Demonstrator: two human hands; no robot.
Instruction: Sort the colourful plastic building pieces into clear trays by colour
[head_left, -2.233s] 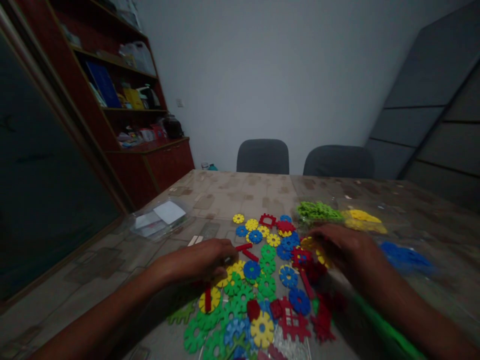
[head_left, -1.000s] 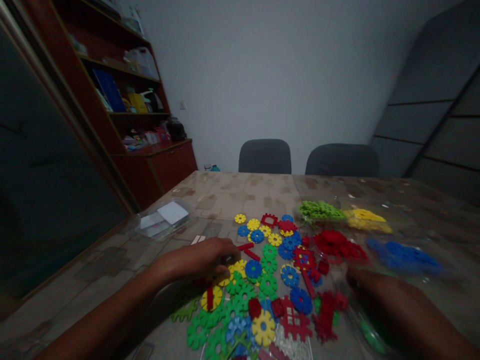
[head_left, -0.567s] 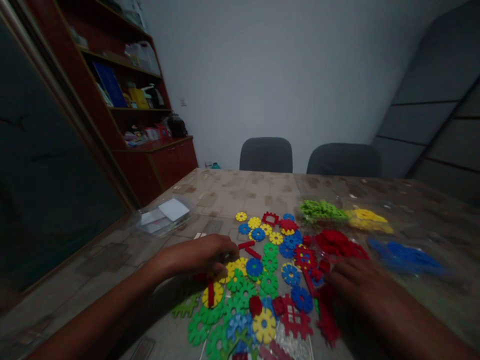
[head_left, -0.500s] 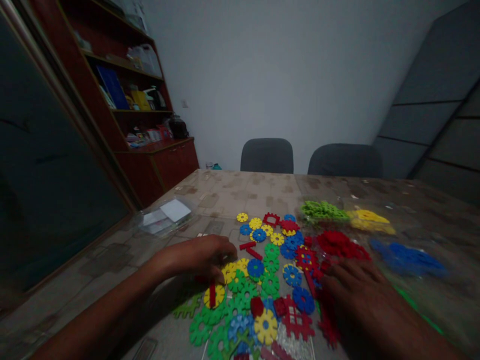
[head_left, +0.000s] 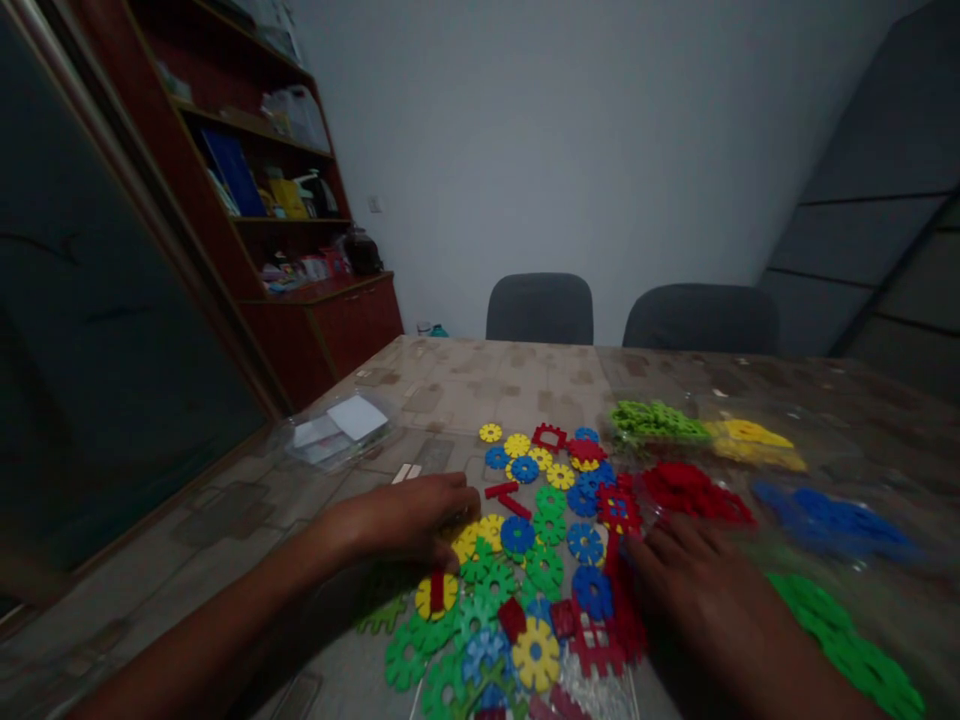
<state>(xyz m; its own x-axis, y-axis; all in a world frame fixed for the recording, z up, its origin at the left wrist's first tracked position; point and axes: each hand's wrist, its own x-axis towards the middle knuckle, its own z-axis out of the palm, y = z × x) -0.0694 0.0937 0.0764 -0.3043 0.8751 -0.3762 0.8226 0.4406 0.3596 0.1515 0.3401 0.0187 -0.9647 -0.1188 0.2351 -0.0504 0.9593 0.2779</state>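
My left hand (head_left: 427, 515) hovers at the left side of a pile of plastic building pieces, fingers bent and thumb apart, with no piece visible in its grasp. Close to its fingertips lie yellow notched discs (head_left: 480, 535) and a yellow disc with a red bar (head_left: 437, 593) across it. My right hand (head_left: 694, 575) rests low at the pile's right edge, fingers extended against red pieces (head_left: 628, 610) that are blurred and partly covered. Between the hands are green notched discs (head_left: 544, 567), blue discs (head_left: 585, 543) and a red square lattice piece (head_left: 598, 640).
Sorted in clear bags at the right are light green pieces (head_left: 656, 421), yellow pieces (head_left: 754, 443), red pieces (head_left: 694, 492) and blue pieces (head_left: 836, 522). Green discs (head_left: 847, 640) lie by my right forearm. A clear bag with white cards (head_left: 349, 425) is at the left. Two chairs (head_left: 540, 308) stand behind the table.
My right hand has shifted left, and the red pieces by its fingers have slid left against the lattice piece. More green discs show beside the right forearm. My left hand barely moves.
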